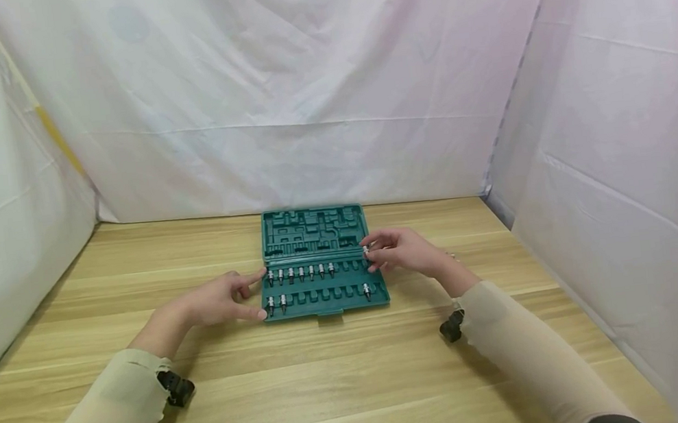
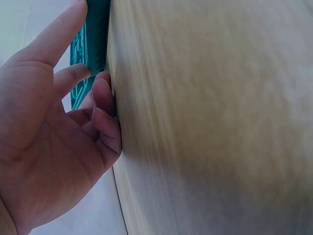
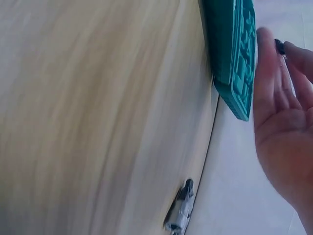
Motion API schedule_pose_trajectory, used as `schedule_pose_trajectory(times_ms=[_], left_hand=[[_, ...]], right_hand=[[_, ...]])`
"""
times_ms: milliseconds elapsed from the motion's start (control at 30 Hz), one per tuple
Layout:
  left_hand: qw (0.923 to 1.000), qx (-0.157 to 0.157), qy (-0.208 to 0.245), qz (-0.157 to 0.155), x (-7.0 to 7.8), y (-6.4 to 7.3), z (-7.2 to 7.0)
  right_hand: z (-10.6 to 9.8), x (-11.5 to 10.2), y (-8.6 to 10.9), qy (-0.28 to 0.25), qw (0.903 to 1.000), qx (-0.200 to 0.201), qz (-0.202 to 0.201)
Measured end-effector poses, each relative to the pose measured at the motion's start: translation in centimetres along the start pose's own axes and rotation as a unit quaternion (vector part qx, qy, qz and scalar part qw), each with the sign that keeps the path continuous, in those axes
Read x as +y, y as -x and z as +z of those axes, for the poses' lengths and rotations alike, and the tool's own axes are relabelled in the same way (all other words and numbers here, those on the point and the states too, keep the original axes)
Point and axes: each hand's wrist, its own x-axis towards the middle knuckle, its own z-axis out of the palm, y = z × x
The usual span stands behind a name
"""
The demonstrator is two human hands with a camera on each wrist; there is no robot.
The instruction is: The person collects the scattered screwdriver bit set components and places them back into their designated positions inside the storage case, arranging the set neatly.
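Observation:
A green socket-bit case (image 1: 322,286) lies unfolded on the table, with moulded recesses in its lid (image 1: 314,229). My left hand (image 1: 221,300) is at the case's left side, index finger and thumb stretched out to its edge. In the left wrist view the other fingers of the left hand (image 2: 58,112) bend loosely near the tabletop. Over the right side of the case, my right hand (image 1: 402,252) pinches a bit socket (image 1: 365,251) between thumb and fingertips; its dark end (image 3: 279,47) shows in the right wrist view. Several bit sockets (image 1: 301,274) stand in the back row.
The front row holds two bit sockets (image 1: 283,303) at the left and one bit socket (image 1: 367,292) at the right. A loose bit socket (image 3: 180,210) lies on the wooden table (image 1: 308,387) right of the case. White cloth (image 1: 289,92) hangs behind and along both sides.

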Motion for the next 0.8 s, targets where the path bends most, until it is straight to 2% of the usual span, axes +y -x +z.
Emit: schedule_pose_trajectory(times_ms=[233,800], left_hand=[[1.0,0.0,-0.002,0.004,0.1,0.1,0.0],[1.0,-0.001,0.002,-0.003,0.1,0.2,0.0]], right_hand=[[1.2,-0.1,-1.4,0.045,0.9988,0.02,-0.007],[2.9,-0.5,-3.7,0.046,0.9984,0.033,-0.007]])
